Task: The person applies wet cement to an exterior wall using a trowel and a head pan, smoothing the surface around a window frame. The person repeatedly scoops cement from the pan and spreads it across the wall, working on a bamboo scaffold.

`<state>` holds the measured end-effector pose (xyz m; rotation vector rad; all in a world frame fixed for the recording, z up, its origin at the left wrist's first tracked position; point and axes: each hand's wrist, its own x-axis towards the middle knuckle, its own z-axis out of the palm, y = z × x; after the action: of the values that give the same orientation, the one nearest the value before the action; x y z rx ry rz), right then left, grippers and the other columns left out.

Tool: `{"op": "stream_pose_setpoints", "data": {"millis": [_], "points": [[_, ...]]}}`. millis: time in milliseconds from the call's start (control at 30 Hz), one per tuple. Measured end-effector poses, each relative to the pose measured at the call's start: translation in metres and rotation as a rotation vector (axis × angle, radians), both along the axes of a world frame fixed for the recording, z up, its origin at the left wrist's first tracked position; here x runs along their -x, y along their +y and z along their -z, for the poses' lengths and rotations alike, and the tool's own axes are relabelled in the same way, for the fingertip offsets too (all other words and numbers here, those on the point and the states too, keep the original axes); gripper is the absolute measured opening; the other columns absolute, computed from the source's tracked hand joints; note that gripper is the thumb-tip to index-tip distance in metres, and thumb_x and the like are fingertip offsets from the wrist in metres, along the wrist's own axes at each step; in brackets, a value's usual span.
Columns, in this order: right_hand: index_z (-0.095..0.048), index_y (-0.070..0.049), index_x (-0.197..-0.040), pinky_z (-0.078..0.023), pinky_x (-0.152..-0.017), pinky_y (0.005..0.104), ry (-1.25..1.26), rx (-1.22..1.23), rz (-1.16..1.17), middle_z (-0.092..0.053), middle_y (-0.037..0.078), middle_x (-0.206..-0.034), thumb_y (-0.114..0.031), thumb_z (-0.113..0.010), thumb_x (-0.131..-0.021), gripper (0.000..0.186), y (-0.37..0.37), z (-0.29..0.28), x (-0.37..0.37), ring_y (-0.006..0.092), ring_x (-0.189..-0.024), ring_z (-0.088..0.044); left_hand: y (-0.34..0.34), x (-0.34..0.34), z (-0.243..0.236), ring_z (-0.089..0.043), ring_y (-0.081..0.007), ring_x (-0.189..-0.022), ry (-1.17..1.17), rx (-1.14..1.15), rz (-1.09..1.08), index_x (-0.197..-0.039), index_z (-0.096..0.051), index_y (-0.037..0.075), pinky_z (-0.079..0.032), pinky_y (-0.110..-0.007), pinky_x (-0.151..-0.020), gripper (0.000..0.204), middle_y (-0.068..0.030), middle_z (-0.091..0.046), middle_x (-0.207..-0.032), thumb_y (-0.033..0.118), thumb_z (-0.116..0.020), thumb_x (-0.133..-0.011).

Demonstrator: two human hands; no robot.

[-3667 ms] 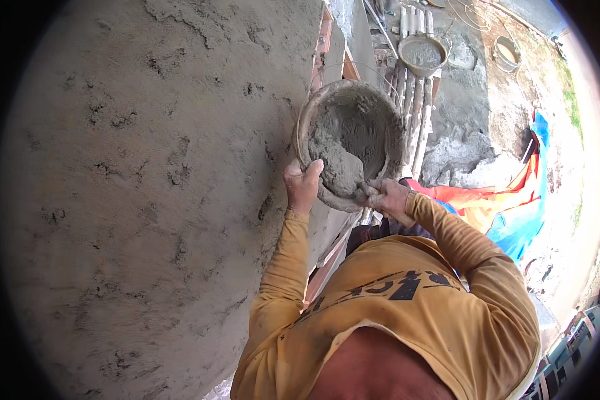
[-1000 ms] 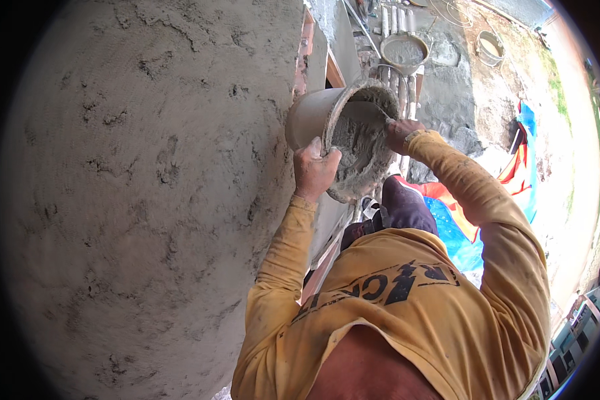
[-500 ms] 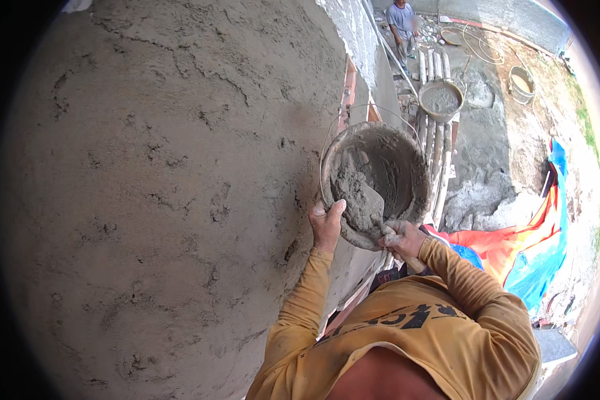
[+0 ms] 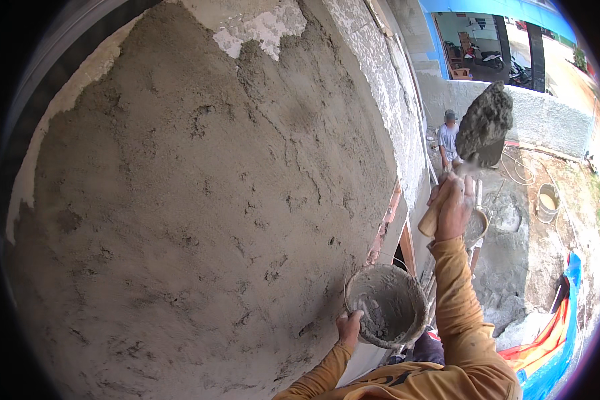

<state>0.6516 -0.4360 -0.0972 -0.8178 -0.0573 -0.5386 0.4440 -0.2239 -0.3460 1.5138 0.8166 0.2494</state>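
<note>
My right hand [image 4: 455, 205] is raised and wrapped round the wooden handle of a trowel [image 4: 431, 221]. A thick lump of wet grey mortar [image 4: 487, 120] covers most of the blade. Lower down, my left hand [image 4: 350, 327] grips the near left rim of a mortar-crusted bucket [image 4: 417, 290], thumb over the edge. Some mortar lies inside that bucket, which tilts toward me. To the left rises a broad wall [image 4: 213, 200] coated in rough, wet grey mortar, with pits and ridges in its surface.
A person [image 4: 448, 137] in a cap stands beyond the wall's end. Another mortar container [image 4: 477, 227] sits partly hidden behind my right arm. At the right are a bucket [image 4: 548, 203] on the ground and an orange and blue tarp [image 4: 547, 340]. A low wall [image 4: 547, 117] crosses behind.
My right hand has lifted the trowel out of the bucket, up and away, loaded with mortar. My left hand still holds the bucket, now lower in view. The view has shifted upward.
</note>
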Motion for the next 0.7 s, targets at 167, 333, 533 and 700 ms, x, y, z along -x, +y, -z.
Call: {"op": "stream_pose_setpoints", "data": {"millis": [167,333,533,700], "points": [[-0.044,0.007,-0.103,-0.046,-0.066,0.0395,-0.058,0.171,0.878,-0.057,0.021,-0.083,-0.020,-0.061,-0.080,0.039,-0.027,-0.136,-0.127,0.0330,-0.073,-0.058,-0.009,0.006,-0.015,-0.057,-0.0183,-0.077,-0.028,-0.065,0.005,-0.086,-0.060,-0.009,-0.044,-0.032,-0.072,0.027,-0.0113,-0.063,-0.085,0.013,-0.063,-0.071],[-0.037,0.006,-0.114,-0.042,-0.078,0.0429,-0.179,0.186,0.985,-0.053,0.027,-0.102,-0.020,-0.059,-0.080,0.048,0.026,-0.219,-0.198,0.0415,-0.093,-0.054,-0.026,0.017,-0.029,-0.054,-0.0165,-0.069,-0.003,-0.167,-0.031,-0.081,-0.060,-0.007,-0.043,-0.032,-0.067,0.024,-0.0083,-0.060,-0.073,0.014,-0.064,-0.070],[-0.041,-0.005,-0.114,-0.050,-0.072,0.0429,-0.241,1.204,-0.052,-0.058,0.024,-0.101,-0.025,-0.056,-0.083,0.039,0.168,-0.094,-0.121,0.0369,-0.085,-0.061,-0.042,0.011,-0.030,-0.054,-0.0132,-0.070,-0.097,-0.073,-0.117,-0.081,-0.061,-0.004,-0.044,-0.029,-0.066,0.016,-0.0032,-0.060,-0.078,0.007,-0.061,-0.070],[-0.043,-0.001,-0.118,-0.047,-0.074,0.0401,-0.216,1.023,-0.432,-0.059,0.021,-0.087,-0.021,-0.059,-0.079,0.047,0.091,0.058,-0.004,0.0375,-0.080,-0.060,-0.031,-0.019,-0.035,-0.055,-0.0186,-0.082,-0.092,-0.048,0.003,-0.095,-0.060,-0.007,-0.043,-0.031,-0.075,0.028,-0.0069,-0.060,-0.092,0.008,-0.059,-0.071]]}}
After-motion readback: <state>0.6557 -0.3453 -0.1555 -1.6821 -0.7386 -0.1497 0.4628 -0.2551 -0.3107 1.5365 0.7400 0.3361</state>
